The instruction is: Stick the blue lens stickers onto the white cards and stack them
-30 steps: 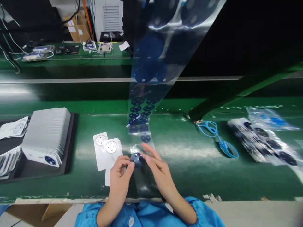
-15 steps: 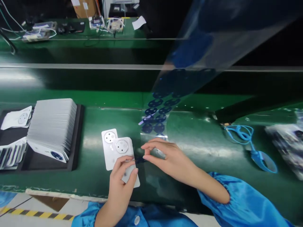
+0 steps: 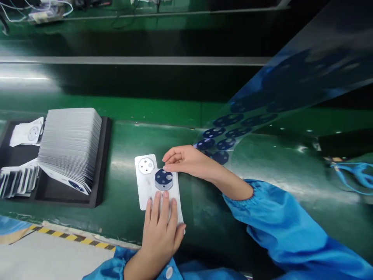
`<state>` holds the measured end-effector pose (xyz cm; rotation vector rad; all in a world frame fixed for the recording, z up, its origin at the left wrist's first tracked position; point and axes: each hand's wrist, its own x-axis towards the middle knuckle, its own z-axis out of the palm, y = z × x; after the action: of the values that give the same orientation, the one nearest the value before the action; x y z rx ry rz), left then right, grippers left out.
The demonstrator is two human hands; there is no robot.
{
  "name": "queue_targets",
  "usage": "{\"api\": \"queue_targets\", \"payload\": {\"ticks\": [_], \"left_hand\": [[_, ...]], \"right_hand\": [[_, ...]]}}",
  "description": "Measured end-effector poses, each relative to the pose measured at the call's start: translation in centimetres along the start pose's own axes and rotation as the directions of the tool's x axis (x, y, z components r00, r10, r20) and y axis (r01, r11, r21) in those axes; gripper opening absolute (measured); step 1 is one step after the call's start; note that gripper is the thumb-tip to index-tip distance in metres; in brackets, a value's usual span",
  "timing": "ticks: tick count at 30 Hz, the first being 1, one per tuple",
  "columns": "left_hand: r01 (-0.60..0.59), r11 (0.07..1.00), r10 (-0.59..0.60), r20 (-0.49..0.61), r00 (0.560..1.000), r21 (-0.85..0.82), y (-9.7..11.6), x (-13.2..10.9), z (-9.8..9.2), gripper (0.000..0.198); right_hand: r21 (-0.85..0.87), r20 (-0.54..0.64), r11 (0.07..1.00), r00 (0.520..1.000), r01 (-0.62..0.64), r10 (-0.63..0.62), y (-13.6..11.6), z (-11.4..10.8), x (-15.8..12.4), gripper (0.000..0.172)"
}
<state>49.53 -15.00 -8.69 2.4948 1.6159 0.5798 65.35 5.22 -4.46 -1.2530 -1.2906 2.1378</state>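
Resting on the card (image 3: pixel 176 190), the left hand (image 3: pixel 160 227) has its fingers stretched out, slightly parted, gripping nothing. On the card's far half lies the disc (image 3: pixel 163 179). At the card's far right corner, the right hand (image 3: pixel 186 160) curls its fingers loosely; whether they pinch the disc's edge, I cannot tell. Well left of the card sits the tray (image 3: pixel 104 163).

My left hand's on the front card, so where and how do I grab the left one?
Probably pinch the left card by its long left edge, from the left: it lies flat, that edge exposed, while the front card overlaps its right side.
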Motion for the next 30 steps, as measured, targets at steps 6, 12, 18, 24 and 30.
{"api": "queue_targets", "payload": {"ticks": [6, 12, 18, 24, 30], "left_hand": [[-0.100, 0.980, 0.094, 0.041, 0.995, 0.169, 0.1, 0.7, -0.4, 0.049], [-0.176, 0.959, 0.155, 0.109, 0.982, 0.221, 0.0, 1.6, -1.6, 0.076], [-0.300, 0.891, 0.275, 0.120, 0.954, 0.339, -0.3, 2.8, -2.3, 0.055], [-0.355, 0.830, 0.332, 0.131, 0.934, 0.430, -0.4, 2.9, -1.9, 0.041], [-0.361, 0.820, 0.346, 0.117, 0.931, 0.445, -0.6, 2.8, -1.6, 0.042]], "right_hand": [[-0.020, 0.051, 0.999, 0.998, 0.034, -0.033, 0.4, -0.4, 0.1, 0.029], [-0.082, 0.044, 0.992, 0.994, 0.099, -0.096, 0.0, 0.2, -1.2, 0.022], [-0.115, 0.021, 0.991, 0.997, 0.075, -0.073, 0.4, 0.5, -1.2, 0.021], [-0.129, 0.016, 0.989, 0.997, 0.075, -0.073, 0.7, 0.4, -1.0, 0.021], [-0.138, -0.002, 0.990, 0.999, 0.042, -0.043, 0.7, 0.5, -1.0, 0.022]]}}
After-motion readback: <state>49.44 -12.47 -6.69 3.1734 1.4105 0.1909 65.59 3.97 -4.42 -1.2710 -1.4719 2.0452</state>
